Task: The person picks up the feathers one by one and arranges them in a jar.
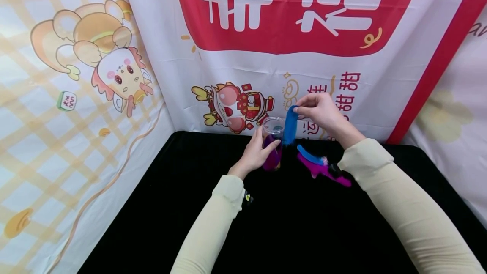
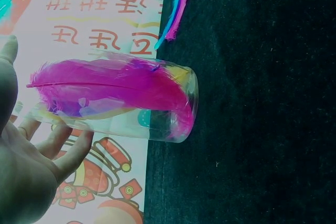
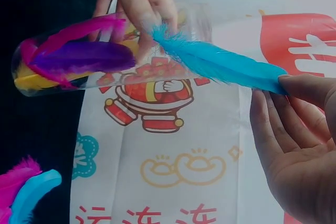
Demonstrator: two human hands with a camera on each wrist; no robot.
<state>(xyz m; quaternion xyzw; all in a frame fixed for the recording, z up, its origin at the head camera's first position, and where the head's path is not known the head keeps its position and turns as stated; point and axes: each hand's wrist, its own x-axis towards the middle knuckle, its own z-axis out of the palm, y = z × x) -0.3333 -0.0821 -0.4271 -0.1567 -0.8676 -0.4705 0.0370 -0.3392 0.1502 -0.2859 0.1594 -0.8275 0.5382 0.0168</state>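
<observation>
A clear plastic jar (image 1: pixel 273 125) stands on the black table, with my left hand (image 1: pixel 252 152) holding it round the side, thumb at the front. Inside it are magenta (image 2: pixel 115 85), purple (image 3: pixel 84 57) and yellow feathers (image 3: pixel 31 80). My right hand (image 1: pixel 321 111) pinches a blue feather (image 1: pixel 291 125) at one end between thumb and fingers. That feather hangs down just right of the jar's mouth, its fluffy end lower. In the right wrist view its fluffy end overlaps the left hand and the jar.
Right of the jar, a loose blue feather (image 1: pixel 310 154) and magenta feathers (image 1: pixel 319 169) lie on the black tabletop (image 1: pixel 289 223). A printed cloth backdrop (image 1: pixel 167 54) rises behind the table's far edge, with another patterned cloth (image 1: pixel 45 138) on the left.
</observation>
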